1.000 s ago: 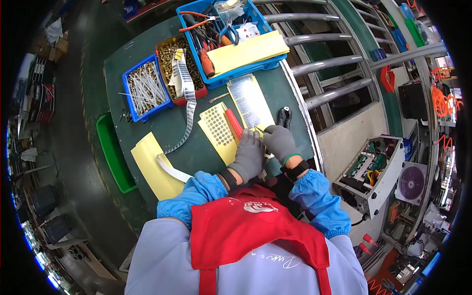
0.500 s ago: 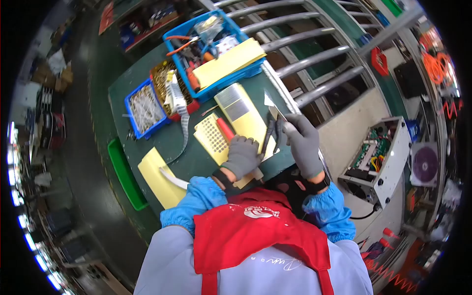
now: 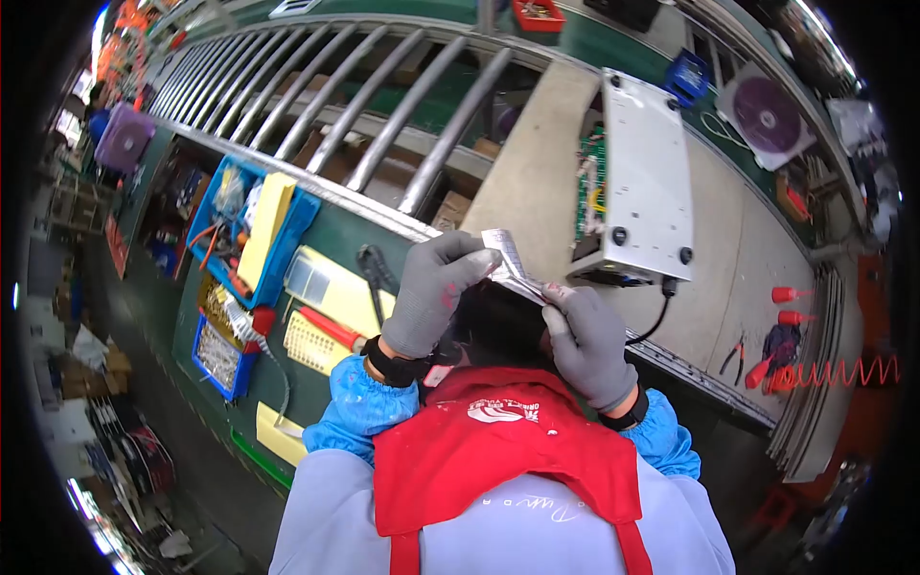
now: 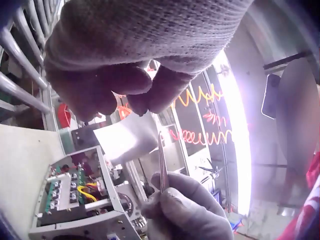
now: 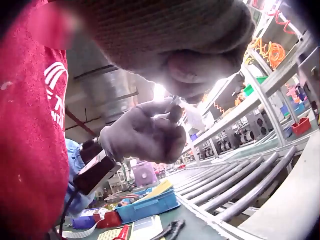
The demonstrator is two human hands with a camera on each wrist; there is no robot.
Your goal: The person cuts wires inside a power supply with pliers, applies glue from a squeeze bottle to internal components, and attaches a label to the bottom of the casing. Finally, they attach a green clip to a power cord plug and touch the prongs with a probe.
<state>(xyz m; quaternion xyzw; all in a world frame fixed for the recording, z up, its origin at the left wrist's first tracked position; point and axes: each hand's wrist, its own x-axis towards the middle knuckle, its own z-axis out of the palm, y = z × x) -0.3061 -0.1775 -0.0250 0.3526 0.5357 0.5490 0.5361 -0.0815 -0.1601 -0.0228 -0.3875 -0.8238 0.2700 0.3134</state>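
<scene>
In the head view a small silvery sheet (image 3: 506,257) hangs between two grey-gloved hands. The left hand (image 3: 429,292) pinches its upper left part between thumb and fingers. Lower right, the right hand (image 3: 589,350) pinches metal tweezers, whose tips reach the sheet. The left wrist view shows the pale sheet (image 4: 127,137) below the left hand (image 4: 135,55), with the tweezers (image 4: 163,162) upright in the right hand (image 4: 187,210). In the right wrist view the left hand (image 5: 145,131) holds the sheet (image 5: 192,116), and the right hand (image 5: 175,45) covers the tweezers.
Left on the green table are a blue tool bin (image 3: 303,218), a yellow label sheet (image 3: 350,293), a dotted sheet (image 3: 311,345), a red-handled tool (image 3: 331,328) and black pliers (image 3: 377,273). Rollers (image 3: 455,129) run behind. An opened metal case (image 3: 652,177) stands on the right.
The head view has turned toward the right. The left hand has left the yellow sheet and now holds the small sheet, which hung at the right hand's tweezers half a second ago.
</scene>
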